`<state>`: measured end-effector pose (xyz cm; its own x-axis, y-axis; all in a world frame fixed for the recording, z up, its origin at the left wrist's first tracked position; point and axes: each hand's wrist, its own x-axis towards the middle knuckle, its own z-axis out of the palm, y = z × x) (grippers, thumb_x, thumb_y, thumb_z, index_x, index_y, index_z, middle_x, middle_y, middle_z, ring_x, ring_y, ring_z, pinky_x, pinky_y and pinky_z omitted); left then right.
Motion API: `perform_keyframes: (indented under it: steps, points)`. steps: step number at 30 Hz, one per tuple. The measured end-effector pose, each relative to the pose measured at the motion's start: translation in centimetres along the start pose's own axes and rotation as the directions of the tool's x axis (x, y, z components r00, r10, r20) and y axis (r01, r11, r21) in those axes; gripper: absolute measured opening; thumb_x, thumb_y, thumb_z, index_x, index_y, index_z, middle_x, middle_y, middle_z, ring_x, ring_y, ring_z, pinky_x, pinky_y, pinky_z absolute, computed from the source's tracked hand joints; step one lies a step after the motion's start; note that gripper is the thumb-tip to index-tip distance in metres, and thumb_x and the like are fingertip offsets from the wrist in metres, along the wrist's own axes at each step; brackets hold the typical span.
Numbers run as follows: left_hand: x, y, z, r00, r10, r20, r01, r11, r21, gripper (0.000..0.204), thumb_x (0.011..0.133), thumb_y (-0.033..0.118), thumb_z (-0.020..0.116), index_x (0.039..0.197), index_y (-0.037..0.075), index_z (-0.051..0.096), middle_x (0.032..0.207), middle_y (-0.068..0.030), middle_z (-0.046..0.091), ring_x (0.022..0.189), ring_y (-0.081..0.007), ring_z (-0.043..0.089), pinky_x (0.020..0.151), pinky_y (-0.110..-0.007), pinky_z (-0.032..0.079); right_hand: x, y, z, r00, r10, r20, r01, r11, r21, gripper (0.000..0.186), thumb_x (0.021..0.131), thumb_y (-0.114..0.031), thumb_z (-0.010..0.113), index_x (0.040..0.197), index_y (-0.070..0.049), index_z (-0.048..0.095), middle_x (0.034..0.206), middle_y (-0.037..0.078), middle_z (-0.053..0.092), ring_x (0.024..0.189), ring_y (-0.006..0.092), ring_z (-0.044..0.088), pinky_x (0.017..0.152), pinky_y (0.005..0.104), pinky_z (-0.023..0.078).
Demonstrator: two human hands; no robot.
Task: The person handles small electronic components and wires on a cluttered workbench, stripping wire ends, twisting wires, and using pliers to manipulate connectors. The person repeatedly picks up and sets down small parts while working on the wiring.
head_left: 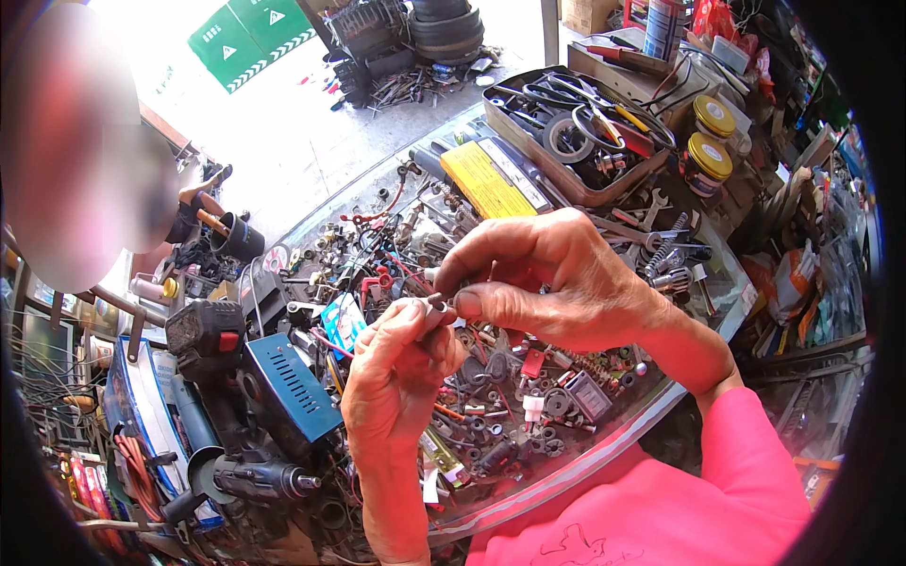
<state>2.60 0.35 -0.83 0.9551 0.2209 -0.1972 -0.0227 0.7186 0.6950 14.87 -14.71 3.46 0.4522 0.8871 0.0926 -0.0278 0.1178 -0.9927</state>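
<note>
My left hand [396, 354] is raised over the cluttered workbench, thumb and fingers closed on a small cylindrical metal part [438, 309]. From the right my right hand [557, 274] reaches across, its thumb and forefinger bent together at the upper end of that part. Whatever sits between the right fingertips is too small and too covered to name. Below and behind both hands lies a dense spread of small metal hardware [491, 373]. A pale plug-like piece [533, 407] and a small boxed item [588, 394] lie nearest the bench's front edge.
A tool tin [566, 141] of pliers and tape stands behind a yellow box [493, 179]. Yellow-lidded jars [709, 156] are farther right. On the left are a blue metal box [291, 387], an impact wrench [260, 478] and a black battery pack [205, 338]. Someone's blurred figure is at upper left.
</note>
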Motion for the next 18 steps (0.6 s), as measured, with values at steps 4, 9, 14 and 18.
perform_keyframes:
  steps: [4,9,14,18]
  points:
    - [0.0,0.1,-0.3,0.999,-0.002,0.036,0.005,0.997,-0.076,0.024,0.093,0.017,0.051,0.093,-0.003,0.063,0.067,-0.0063,0.055,0.059,-0.0147,0.047,0.059,-0.03,0.036,0.1,0.6,-0.4,0.999,-0.051,-0.016,0.049,0.993,-0.106,0.026,0.087,-0.012,0.066,0.109,0.002,0.062,0.088,0.003,0.065,0.07,0.0017,0.055,0.059,0.0179,0.046]
    - [-0.1,0.3,-0.2,1.0,0.021,-0.014,-0.021,0.999,-0.036,0.022,0.093,0.016,0.052,0.092,-0.004,0.063,0.068,-0.0066,0.056,0.058,-0.0146,0.048,0.058,-0.029,0.038,0.3,1.6,-0.1,0.994,-0.104,0.021,0.106,0.992,-0.071,0.023,0.087,-0.009,0.064,0.107,0.003,0.062,0.086,0.004,0.065,0.074,0.0047,0.057,0.062,0.0204,0.047]
    - [-0.3,0.1,-0.2,0.994,0.107,-0.036,-0.101,0.987,0.125,0.016,0.09,0.011,0.06,0.097,-0.003,0.063,0.079,-0.007,0.064,0.064,-0.0125,0.056,0.059,-0.026,0.045,0.3,1.8,-0.4,0.981,-0.192,0.0,0.183,0.937,-0.296,0.022,0.087,-0.008,0.065,0.106,0.003,0.062,0.086,0.005,0.066,0.075,0.006,0.058,0.064,0.0215,0.048]
    - [-0.4,0.6,-0.1,0.986,0.164,0.012,-0.163,0.965,0.207,0.017,0.087,0.007,0.063,0.101,-0.003,0.062,0.083,-0.0071,0.065,0.07,-0.0113,0.059,0.063,-0.024,0.047,0.1,1.0,0.0,0.991,-0.105,-0.085,0.095,0.988,-0.119,0.023,0.084,-0.007,0.069,0.104,0.002,0.063,0.089,0.005,0.067,0.079,0.0054,0.06,0.068,0.0192,0.049]
